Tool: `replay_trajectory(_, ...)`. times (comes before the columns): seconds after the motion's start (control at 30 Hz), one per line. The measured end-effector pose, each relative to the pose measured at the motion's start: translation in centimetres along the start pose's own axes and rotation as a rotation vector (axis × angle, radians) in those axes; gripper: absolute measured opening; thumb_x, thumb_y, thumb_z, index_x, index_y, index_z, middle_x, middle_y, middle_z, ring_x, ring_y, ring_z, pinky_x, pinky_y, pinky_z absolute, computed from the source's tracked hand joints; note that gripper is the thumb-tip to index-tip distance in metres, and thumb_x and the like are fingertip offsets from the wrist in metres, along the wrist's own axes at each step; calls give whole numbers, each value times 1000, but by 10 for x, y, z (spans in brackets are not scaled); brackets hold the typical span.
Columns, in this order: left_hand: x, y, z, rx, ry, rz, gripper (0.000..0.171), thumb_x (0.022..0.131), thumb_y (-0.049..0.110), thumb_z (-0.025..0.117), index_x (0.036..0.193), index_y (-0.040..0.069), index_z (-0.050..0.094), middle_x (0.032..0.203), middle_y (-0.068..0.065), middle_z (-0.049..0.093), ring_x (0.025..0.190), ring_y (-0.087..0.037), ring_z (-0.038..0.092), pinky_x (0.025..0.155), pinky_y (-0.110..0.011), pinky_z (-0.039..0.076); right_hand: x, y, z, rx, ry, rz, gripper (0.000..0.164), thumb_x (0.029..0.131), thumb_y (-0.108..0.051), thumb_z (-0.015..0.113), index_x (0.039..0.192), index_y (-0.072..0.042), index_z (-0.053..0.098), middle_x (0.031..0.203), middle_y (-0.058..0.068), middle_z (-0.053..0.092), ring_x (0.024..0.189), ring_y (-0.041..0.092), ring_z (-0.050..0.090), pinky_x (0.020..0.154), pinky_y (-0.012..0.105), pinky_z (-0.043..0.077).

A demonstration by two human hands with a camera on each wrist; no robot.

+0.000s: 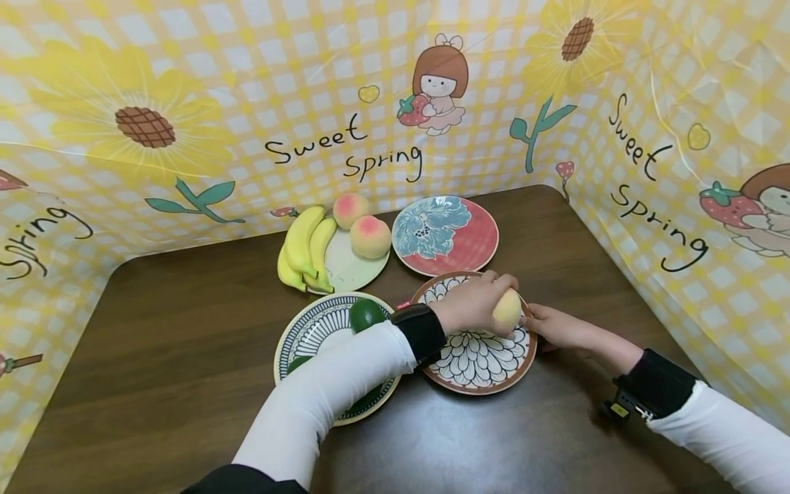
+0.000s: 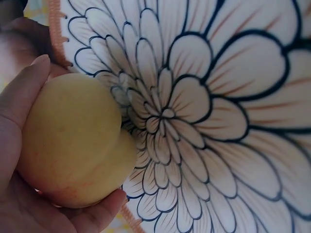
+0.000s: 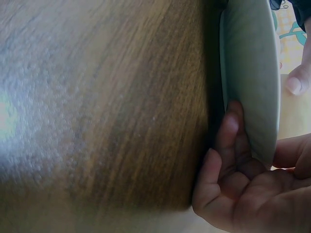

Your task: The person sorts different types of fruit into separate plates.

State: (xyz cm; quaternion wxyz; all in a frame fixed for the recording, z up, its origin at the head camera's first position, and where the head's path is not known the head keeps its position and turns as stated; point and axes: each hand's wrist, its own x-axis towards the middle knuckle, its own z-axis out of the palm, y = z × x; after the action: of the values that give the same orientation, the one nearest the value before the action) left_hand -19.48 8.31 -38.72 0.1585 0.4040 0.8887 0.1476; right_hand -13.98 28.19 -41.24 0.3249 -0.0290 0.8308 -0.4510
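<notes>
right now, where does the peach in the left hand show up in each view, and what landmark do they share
Head: right of centre, the peach is in the left hand, over the brown-rimmed plate.
Left wrist: large, on the left side, the peach.
Right wrist: at the right edge, the peach partly shows.
Shared landmark: the brown-rimmed plate, gripped by the right hand.
</notes>
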Motion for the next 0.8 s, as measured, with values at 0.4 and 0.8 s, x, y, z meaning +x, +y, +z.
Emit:
replay_trajectory(0.4,-2,6,7,83,-7,5,78,86,51,79,147,19,44,136,-8,54,117,-22,59,92,-30,54,-1,2,3,30,-8,-11,49,112,-13,28,148,20,21,128,35,56,114,31,64,92,50,58)
replay_trajectory(0.8,-2,8,4,45,-48,-12,72,89,44,77,148,21,44,137,-8,53,116,-22,57,92,-28,52,0,0,4,28,-1,2,47,111,-12,29,147,19,25,122,30,60,108,25,66,90,47,58)
